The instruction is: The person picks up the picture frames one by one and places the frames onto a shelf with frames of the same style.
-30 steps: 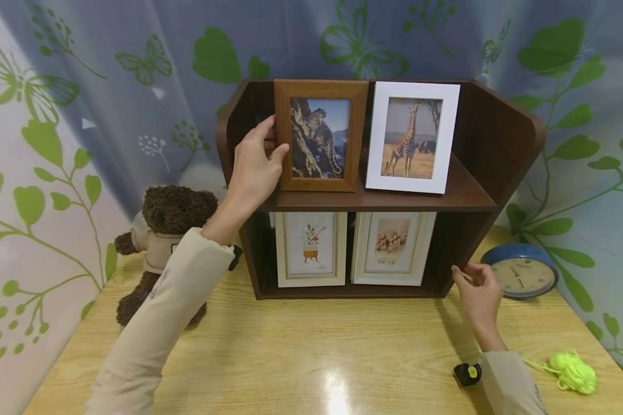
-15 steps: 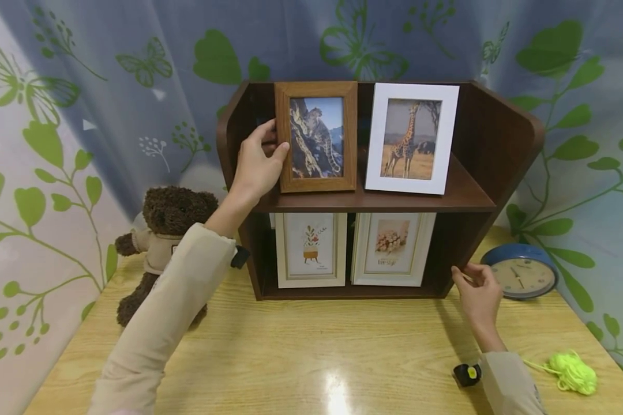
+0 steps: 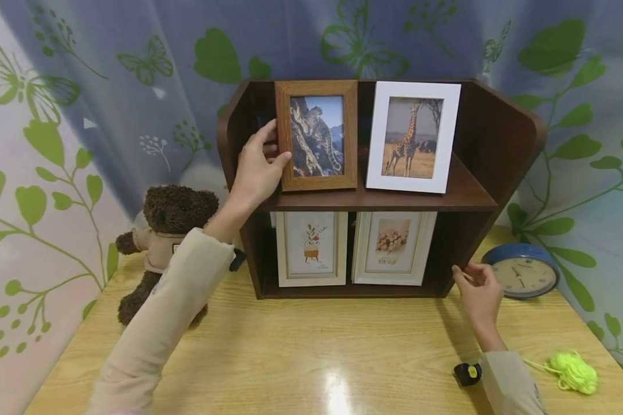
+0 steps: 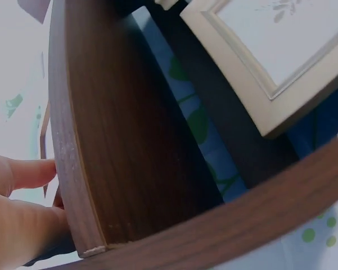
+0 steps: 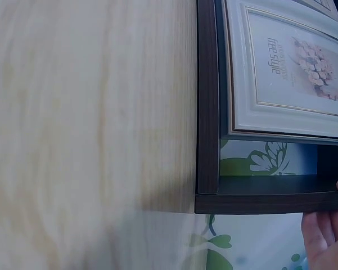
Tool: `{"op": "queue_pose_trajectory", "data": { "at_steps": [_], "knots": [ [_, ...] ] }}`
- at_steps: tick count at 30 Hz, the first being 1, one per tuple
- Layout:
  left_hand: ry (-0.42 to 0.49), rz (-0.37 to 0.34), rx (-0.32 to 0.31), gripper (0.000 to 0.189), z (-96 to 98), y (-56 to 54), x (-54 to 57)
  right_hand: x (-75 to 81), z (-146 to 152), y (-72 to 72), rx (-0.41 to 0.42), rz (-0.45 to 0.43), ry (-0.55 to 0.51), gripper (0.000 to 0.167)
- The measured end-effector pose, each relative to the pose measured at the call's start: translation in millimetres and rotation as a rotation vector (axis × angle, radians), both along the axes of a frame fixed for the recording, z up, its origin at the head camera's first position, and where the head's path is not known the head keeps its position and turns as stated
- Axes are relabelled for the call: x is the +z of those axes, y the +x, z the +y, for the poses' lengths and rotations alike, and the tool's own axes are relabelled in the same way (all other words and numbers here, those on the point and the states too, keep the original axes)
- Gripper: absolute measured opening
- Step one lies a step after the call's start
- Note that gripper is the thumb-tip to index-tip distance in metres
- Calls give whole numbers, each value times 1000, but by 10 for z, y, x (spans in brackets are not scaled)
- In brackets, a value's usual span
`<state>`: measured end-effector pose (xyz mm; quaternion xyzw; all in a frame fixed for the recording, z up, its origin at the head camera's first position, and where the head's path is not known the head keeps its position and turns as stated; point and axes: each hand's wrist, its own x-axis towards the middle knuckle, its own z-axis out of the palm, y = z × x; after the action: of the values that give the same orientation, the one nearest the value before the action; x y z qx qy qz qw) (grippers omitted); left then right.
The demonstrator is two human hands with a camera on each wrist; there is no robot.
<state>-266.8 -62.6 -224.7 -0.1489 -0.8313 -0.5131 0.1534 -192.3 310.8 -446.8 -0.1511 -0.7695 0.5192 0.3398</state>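
Observation:
On the upper board of a dark brown two-tier shelf (image 3: 384, 200) stands a brown wooden picture frame (image 3: 350, 138) with a leopard picture. My left hand (image 3: 256, 167) holds this frame by its left edge, thumb at the front and the other fingertips partly hidden behind it. To its right a white picture frame (image 3: 451, 138) with a giraffe picture leans back slightly. Low on the shelf's right side, my right hand (image 3: 481, 297) grips the front edge of the side panel. The right wrist view has the thumb inside that panel and the fingers (image 5: 315, 236) outside.
Below stand a cream frame (image 3: 282, 253) with a plant picture and a white frame (image 3: 424, 253) with a flower picture. A brown teddy bear (image 3: 158, 251) sits left, a blue-rimmed clock (image 3: 524, 271) and green yarn (image 3: 573, 373) lie right. A patterned curtain (image 3: 291, 40) hangs behind.
The right side of the brown wooden frame has swung a little to the left, so it faces more squarely forward. My left thumb has slid slightly down its edge. My right hand stays put.

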Motion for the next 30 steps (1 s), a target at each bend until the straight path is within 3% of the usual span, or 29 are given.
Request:
{"op": "queue_pose_trajectory", "data": {
  "at_steps": [11, 22, 25, 30],
  "knots": [
    [-2, 103, -7, 56, -41, 164, -216, -29, 3, -22, 11, 6, 3, 15],
    [222, 291, -30, 37, -143, 468, -379, 24, 43, -12, 30, 14, 11, 14],
    [246, 299, -27, 32, -205, 583, -430, 35, 58, 0, 34, -9, 22, 16],
    [227, 216, 6, 28, -395, 776, -627, 33, 67, 20, 41, -62, 9, 21]
  ]
}}
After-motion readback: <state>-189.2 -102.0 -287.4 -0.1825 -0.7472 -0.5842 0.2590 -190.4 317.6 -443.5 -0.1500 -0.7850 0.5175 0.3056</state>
